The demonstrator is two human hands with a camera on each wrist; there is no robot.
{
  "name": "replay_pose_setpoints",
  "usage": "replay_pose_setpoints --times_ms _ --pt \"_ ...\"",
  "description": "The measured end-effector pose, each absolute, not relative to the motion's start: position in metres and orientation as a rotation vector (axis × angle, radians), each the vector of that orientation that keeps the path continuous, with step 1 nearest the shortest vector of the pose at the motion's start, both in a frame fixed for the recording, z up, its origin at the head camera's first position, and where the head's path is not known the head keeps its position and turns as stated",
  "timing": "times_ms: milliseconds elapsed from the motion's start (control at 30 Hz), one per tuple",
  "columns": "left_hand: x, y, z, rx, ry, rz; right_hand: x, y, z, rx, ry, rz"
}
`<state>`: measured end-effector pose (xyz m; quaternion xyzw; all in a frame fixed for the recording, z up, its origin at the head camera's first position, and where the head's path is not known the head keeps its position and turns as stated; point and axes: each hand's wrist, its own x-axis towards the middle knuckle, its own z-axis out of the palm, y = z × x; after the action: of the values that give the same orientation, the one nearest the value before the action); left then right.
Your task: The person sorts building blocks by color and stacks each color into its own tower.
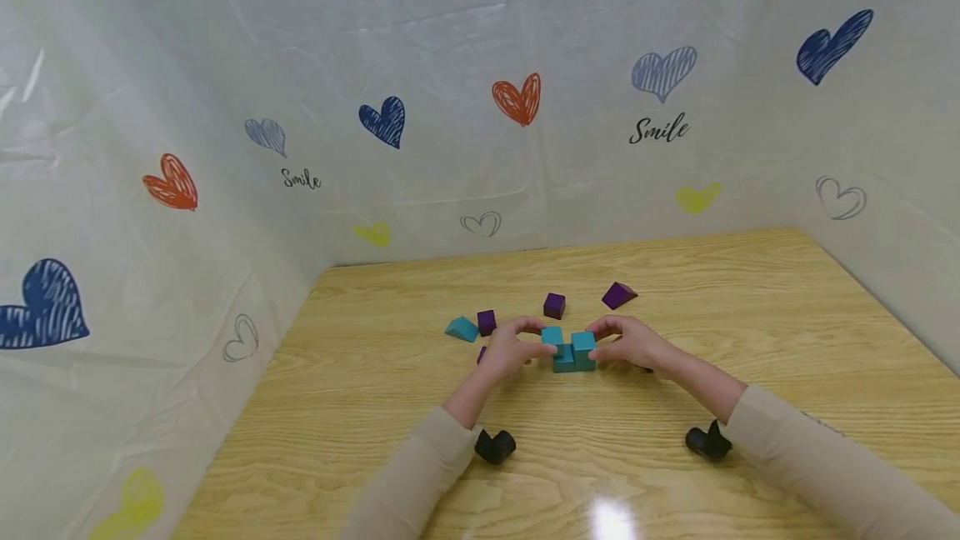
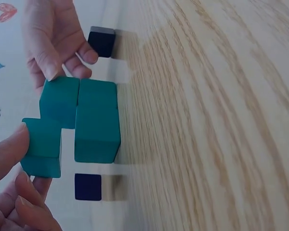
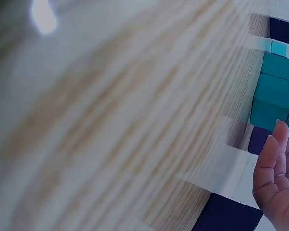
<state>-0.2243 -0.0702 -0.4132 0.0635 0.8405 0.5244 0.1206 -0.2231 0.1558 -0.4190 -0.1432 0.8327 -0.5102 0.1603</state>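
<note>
Two teal blocks (image 1: 566, 361) stand side by side on the table as a base. A teal cube (image 1: 583, 342) sits on the right one, and my right hand (image 1: 632, 343) pinches it between thumb and fingers. My left hand (image 1: 513, 350) holds another teal cube (image 1: 552, 337) by thumb and fingertips. In the left wrist view this held cube (image 2: 41, 144) is raised above the left base block (image 2: 97, 134), with a gap between them. The right wrist view shows my right fingers (image 3: 280, 132) against the teal blocks; the thumb side is cut off.
Behind the hands lie purple cubes (image 1: 554, 305), a purple wedge (image 1: 619, 296) and a teal wedge (image 1: 462, 328). Another purple block (image 1: 482, 354) is mostly hidden by my left hand. Near my right hand is a dark block (image 3: 229, 212). A patterned sheet (image 1: 450, 173) hangs behind the table.
</note>
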Motion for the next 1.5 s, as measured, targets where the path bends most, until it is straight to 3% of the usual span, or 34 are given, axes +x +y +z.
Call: replay_pose_setpoints --times_ms 1500 --pt "-0.222 -0.058 -0.423 0.210 2.458 1.516 -0.224 0.157 -0.420 -0.420 2.372 -1.480"
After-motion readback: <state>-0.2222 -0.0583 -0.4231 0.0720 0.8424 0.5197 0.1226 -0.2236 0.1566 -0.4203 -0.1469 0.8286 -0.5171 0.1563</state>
